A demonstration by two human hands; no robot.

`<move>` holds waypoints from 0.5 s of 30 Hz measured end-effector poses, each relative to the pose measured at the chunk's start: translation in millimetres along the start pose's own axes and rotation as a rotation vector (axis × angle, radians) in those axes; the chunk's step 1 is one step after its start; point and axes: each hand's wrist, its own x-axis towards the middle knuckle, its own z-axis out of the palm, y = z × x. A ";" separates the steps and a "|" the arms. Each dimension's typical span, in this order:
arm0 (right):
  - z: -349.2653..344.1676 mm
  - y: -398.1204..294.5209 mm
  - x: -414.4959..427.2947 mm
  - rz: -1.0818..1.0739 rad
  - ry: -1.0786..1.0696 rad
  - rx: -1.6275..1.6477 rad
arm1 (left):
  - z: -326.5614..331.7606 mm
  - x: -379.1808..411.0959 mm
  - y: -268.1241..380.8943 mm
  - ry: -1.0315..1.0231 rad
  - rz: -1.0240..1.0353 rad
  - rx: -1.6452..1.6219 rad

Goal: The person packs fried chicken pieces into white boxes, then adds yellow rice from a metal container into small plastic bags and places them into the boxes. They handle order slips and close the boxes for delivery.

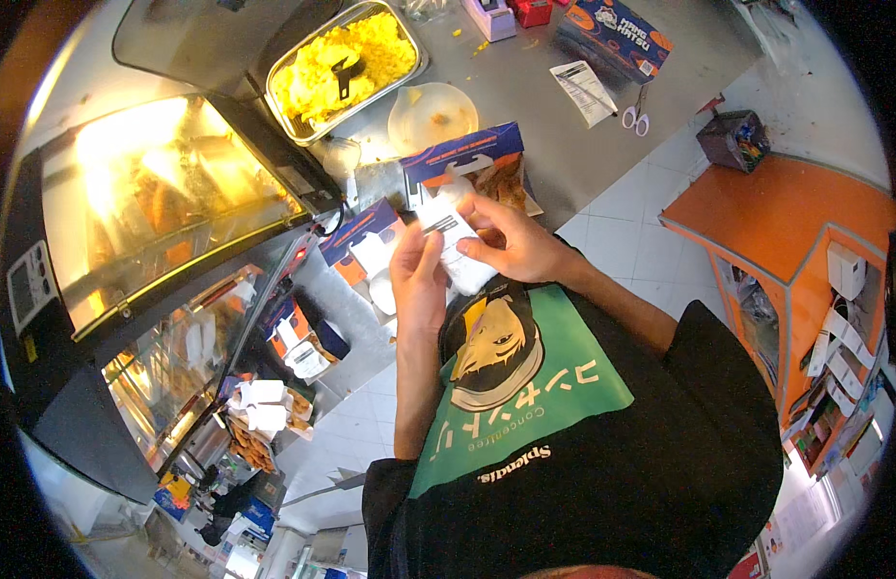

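Observation:
A white paper slip (454,237) bearing print is held between both my hands, in front of my chest. My left hand (419,269) pinches its left edge between thumb and fingers. On the other side, my right hand (517,242) grips it with thumb and bent fingers. Just beyond the slip stands an open blue-and-orange cardboard food box (462,155) with a browned fried piece (502,187) inside. Beside my left hand sits a second open food box (368,242); its contents are partly hidden. My hands cover part of the slip.
A metal tray of yellow rice (347,72) holds a black scoop (344,78). Near it lies a translucent lid (433,119). A lit food warmer (169,217) flanks the left. Scissors (635,119), a printed slip (584,93) and a closed box (618,36) lie on the steel counter (542,101).

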 end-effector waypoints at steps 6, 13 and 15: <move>-8.3 -32.5 0.8 -0.093 0.067 0.012 | 50.1 -8.3 29.0 0.132 0.096 -0.264; 0.6 -63.8 -1.7 -0.035 0.115 0.125 | 71.8 3.8 64.7 -0.133 -0.097 -0.351; -3.3 -74.3 -5.9 -0.034 0.097 0.148 | 86.9 3.7 84.5 -0.222 -0.049 -0.342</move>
